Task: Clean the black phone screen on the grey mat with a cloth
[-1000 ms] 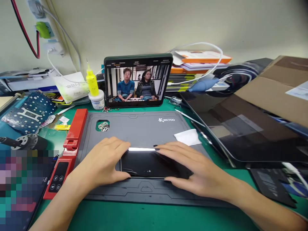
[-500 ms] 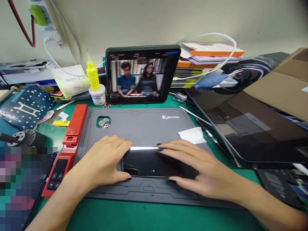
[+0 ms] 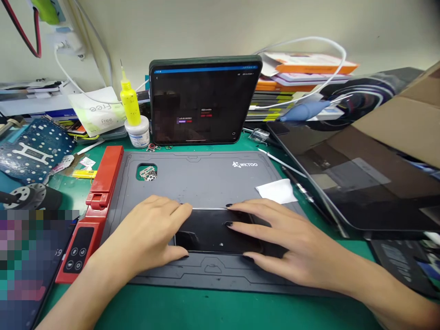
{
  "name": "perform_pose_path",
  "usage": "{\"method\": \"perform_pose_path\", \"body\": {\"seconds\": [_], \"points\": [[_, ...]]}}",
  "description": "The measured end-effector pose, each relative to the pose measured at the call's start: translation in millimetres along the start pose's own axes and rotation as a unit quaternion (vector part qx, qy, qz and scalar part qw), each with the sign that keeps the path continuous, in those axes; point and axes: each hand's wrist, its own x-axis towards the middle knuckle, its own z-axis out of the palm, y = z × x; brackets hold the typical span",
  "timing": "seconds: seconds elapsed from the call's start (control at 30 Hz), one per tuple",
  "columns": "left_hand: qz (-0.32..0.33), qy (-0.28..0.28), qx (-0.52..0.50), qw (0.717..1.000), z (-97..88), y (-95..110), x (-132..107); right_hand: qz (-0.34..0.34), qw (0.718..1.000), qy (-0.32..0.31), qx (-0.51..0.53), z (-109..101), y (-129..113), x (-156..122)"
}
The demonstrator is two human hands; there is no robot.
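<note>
A glossy black phone (image 3: 216,231) lies flat on a grey WKTOO work mat (image 3: 206,178). My left hand (image 3: 147,233) cups its left end, with the fingertips at the top edge and the thumb along the bottom edge. My right hand (image 3: 285,240) spreads over its right end, with dark-painted fingernails on the glass and the thumb below. The hands hide both ends of the phone. A thin line of light runs along its top edge.
A tablet (image 3: 202,101) stands behind the mat. To the left are a red control unit (image 3: 79,254), a yellow glue bottle (image 3: 129,103) and a white jar (image 3: 137,132). A white cloth (image 3: 277,191) lies on the mat. A dark laptop (image 3: 357,183) and a cardboard box (image 3: 402,114) occupy the right.
The tablet's video has given way to a dark screen with small text. The bright strip on the phone's top edge has thinned. The whole view has shifted slightly; my hands stay on the phone.
</note>
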Motion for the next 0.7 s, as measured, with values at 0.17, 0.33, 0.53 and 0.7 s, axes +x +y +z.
{"method": "perform_pose_path", "body": {"seconds": [0.17, 0.33, 0.53, 0.7], "points": [[0.001, -0.005, 0.01, 1.0, 0.4, 0.5, 0.7, -0.003, 1.0, -0.01, -0.009, 0.2, -0.3, -0.5], [0.001, -0.006, 0.005, 1.0, 0.0, 0.1, 0.6, -0.006, 1.0, -0.012, -0.011, -0.1, -0.7, -0.4], [-0.003, -0.01, -0.001, 1.0, 0.1, -0.7, 1.2, -0.013, 1.0, -0.009, -0.019, -0.9, -1.7, 0.4], [-0.002, -0.006, 0.001, 1.0, -0.3, -0.7, 0.6, -0.025, 0.999, -0.004, -0.021, -1.5, -2.6, 2.9]]}}
